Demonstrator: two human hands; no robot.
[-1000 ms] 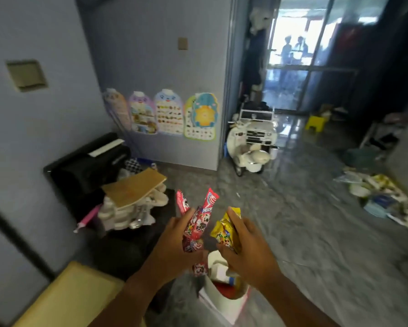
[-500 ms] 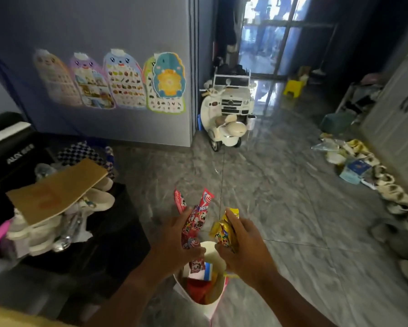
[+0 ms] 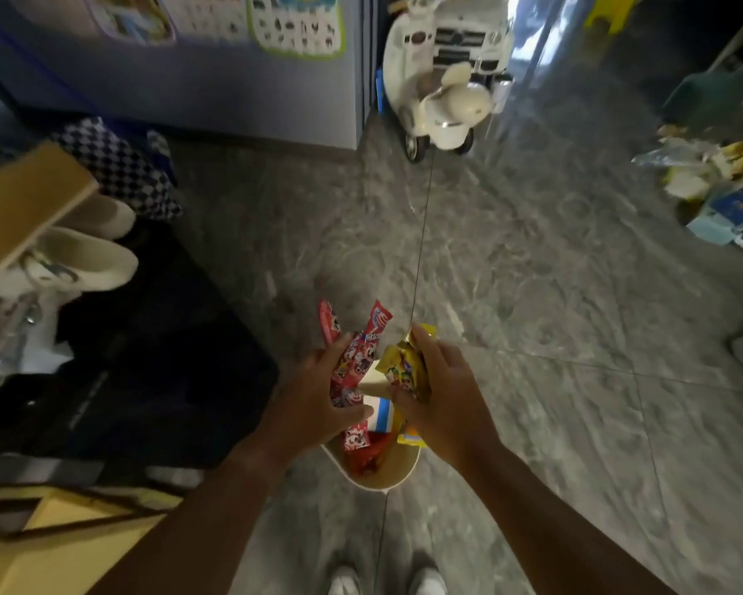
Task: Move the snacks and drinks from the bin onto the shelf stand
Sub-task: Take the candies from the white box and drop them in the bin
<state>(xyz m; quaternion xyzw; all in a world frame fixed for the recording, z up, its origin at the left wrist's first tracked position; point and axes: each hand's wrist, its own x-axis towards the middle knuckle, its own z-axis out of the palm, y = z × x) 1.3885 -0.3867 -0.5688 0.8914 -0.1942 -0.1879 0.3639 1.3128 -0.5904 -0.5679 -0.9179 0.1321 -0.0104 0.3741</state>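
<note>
- Since the earlier frame the view had tipped downward: the wall posters had slid to the top edge and the person's white shoes had come into sight, while both hands kept their places over the bin.
- The left hand was closed around a bundle of long red printed snack sachets, their ends fanning upward.
- The right hand was closed on a yellow foil snack packet, held just beside the red bundle.
- Both loads hung directly above the round cream-walled bin standing on the grey marble floor.
- Inside the bin there remained red wrappers, a white-and-blue carton and a yellow pack; anything deeper was hidden.
- No shelf stand could be identified with certainty; dark furniture stood to the left.
- Judgement: the task was at an early stage, with goods lifted but nothing seen placed, and the bin far from emptied.
</note>
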